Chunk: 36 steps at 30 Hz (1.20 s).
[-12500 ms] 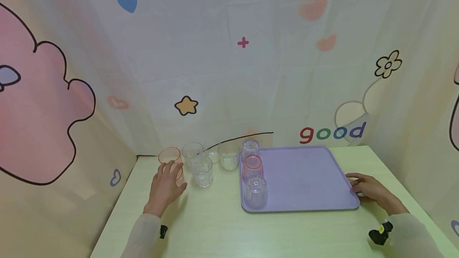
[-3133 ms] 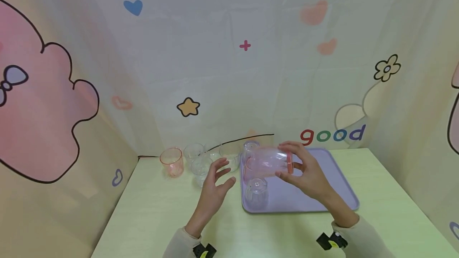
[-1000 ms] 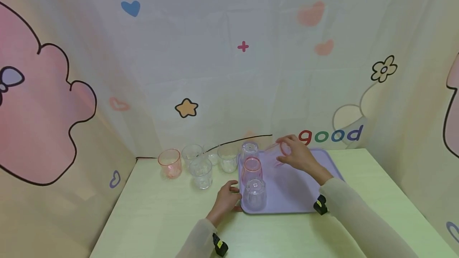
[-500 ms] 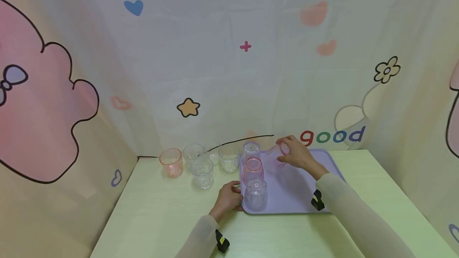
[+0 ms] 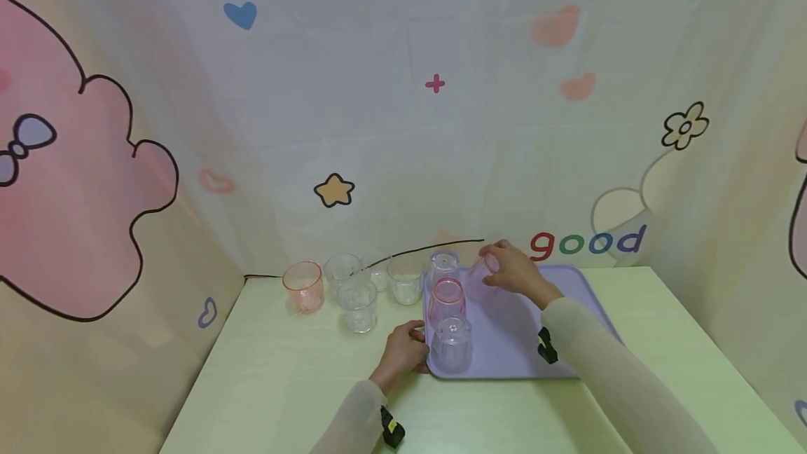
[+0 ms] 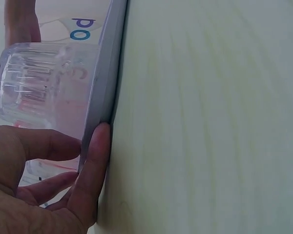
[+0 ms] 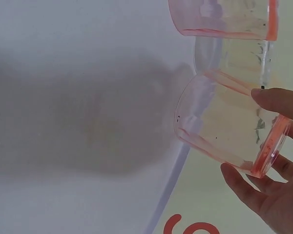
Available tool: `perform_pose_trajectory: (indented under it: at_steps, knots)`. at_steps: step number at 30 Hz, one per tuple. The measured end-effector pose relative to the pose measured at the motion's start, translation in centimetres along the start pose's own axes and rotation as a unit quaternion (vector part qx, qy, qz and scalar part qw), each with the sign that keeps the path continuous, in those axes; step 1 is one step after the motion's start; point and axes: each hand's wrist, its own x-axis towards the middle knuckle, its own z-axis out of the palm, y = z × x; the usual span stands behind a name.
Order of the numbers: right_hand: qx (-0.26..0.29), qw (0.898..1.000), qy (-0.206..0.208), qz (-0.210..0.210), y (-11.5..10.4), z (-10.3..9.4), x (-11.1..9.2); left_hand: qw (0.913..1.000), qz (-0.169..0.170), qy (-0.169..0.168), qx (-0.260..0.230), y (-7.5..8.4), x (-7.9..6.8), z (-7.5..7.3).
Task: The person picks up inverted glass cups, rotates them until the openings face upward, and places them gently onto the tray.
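My right hand point(image 5: 513, 272) grips a pink glass point(image 5: 484, 275) near its thick base, over the back left part of the purple tray point(image 5: 523, 345). Mouth down and tilted, the glass point(image 7: 219, 124) shows in the right wrist view; whether its rim touches the tray I cannot tell. My left hand point(image 5: 402, 350) pinches the tray's left edge between thumb and fingers, as the left wrist view shows. Along that side of the tray stand three upside-down glasses: a clear one point(image 5: 452, 349) in front, a pink one point(image 5: 447, 305), and a clear purplish one point(image 5: 444, 270) behind.
Left of the tray, an upright pink glass point(image 5: 304, 288) and several clear glasses point(image 5: 358, 307) stand on the pale table point(image 5: 265, 384). A printed curtain point(image 5: 391, 125) hangs close behind the table.
A pink glass has left the table's left side and is now in my right hand, turned mouth down and moving slightly left. My left hand has moved to the tray's left edge.
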Motion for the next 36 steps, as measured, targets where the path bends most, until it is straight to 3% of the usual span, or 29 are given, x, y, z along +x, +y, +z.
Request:
perform_pose_trajectory:
  at_steps: [22, 36]
  knots:
    - [-0.025, 0.999, -0.031, 0.012, -0.5, 1.6, 2.5, 0.9999, 0.008, 0.003, 0.014, -0.6, 0.2, 0.0]
    - [-0.015, 0.999, -0.025, 0.036, -1.0, 2.6, 2.6, 0.9995, 0.009, 0.008, 0.030, -0.5, 0.2, 0.1]
